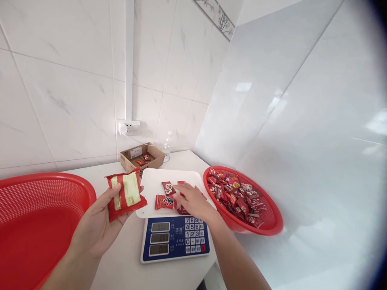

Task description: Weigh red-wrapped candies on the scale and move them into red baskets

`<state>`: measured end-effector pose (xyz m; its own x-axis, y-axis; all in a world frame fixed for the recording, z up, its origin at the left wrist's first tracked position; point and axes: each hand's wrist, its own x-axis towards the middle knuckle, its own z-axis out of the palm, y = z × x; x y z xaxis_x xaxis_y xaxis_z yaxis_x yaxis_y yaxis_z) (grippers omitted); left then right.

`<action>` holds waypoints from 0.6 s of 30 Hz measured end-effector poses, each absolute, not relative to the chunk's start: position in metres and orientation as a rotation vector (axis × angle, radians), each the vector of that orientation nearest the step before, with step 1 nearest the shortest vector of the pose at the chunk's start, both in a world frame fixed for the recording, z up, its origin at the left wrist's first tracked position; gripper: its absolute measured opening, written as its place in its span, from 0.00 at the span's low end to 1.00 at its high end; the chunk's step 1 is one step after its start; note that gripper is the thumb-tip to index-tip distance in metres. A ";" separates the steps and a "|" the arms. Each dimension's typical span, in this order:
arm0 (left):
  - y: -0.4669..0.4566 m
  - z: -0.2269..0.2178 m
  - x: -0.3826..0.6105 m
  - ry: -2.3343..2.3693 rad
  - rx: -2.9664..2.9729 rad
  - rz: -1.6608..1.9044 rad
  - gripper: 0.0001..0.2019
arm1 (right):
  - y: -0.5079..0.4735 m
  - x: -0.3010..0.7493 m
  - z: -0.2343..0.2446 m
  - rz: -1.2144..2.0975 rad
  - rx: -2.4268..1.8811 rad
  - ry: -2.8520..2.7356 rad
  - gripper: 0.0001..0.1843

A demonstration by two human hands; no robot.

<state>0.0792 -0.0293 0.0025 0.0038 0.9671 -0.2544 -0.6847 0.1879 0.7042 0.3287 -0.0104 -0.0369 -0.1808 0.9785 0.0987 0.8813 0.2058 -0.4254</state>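
Note:
My left hand [99, 225] holds a red packet [127, 193] with pale yellow panels, thumb across its front and fingers behind. Over the white pan [151, 175] of a scale, my right hand [193, 201] reaches down among small red packets, its fingers apart and their tips at the edge of a dark red packet [167, 188]. Just below that lies a brighter red packet [164, 202] with a large dark character. Other packets are partly hidden under my right hand. The scale's blue panel [177, 237] has number keys and grey displays.
A red basket [279, 219] heaped with small wrapped packets [236, 193] stands at the right. At the left is a big red basket [87, 185]. Behind the scale are a cardboard box [157, 161] with a few packets, a clear bottle [167, 141] and a wall socket [131, 128].

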 end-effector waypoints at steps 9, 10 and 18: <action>-0.028 0.001 0.077 0.810 0.462 1.385 0.13 | -0.043 0.382 -0.066 0.099 -1.946 -1.941 0.21; -0.028 0.001 0.077 0.814 0.460 1.382 0.13 | -0.045 0.382 -0.067 0.109 -1.943 -1.936 0.21; -0.031 0.001 0.077 0.811 0.488 1.350 0.13 | -0.055 0.370 -0.060 0.160 -1.914 -1.920 0.22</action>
